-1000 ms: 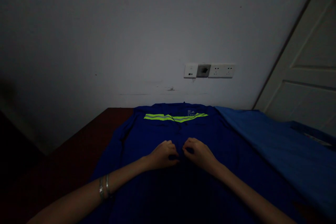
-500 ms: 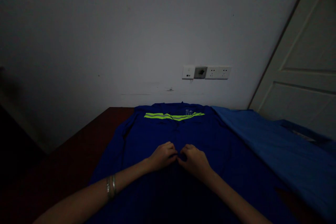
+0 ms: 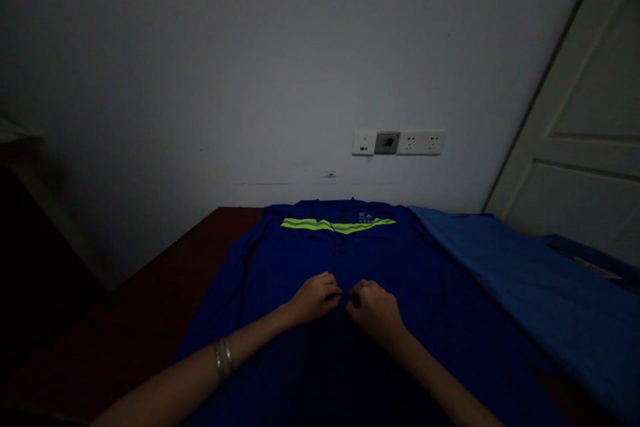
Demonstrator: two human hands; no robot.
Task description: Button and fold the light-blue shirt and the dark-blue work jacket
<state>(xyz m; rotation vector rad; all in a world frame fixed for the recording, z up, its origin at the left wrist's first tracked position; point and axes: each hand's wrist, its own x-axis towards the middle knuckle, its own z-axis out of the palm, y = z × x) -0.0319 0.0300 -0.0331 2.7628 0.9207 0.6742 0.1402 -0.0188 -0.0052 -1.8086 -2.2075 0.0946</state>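
The dark red bench [image 3: 170, 273] reaches from the lower left to the wall [image 3: 280, 80], and the dark blue work jacket [image 3: 290, 257] lies spread on it through the lower center, its long axis running from the bottom edge up toward the wall. A lighter blue garment [image 3: 520, 267] lies beside it at right. Both hands are over the jacket's middle, close together on either side of its center line, neither clearly nearer. The left hand [image 3: 314, 297] and right hand [image 3: 377, 310] have curled fingers, fingertips drawn in toward the thumbs at the cloth; whether either pinches fabric, I cannot tell. The yellow-green reflective strip [image 3: 300, 223] crosses the chest beyond them.
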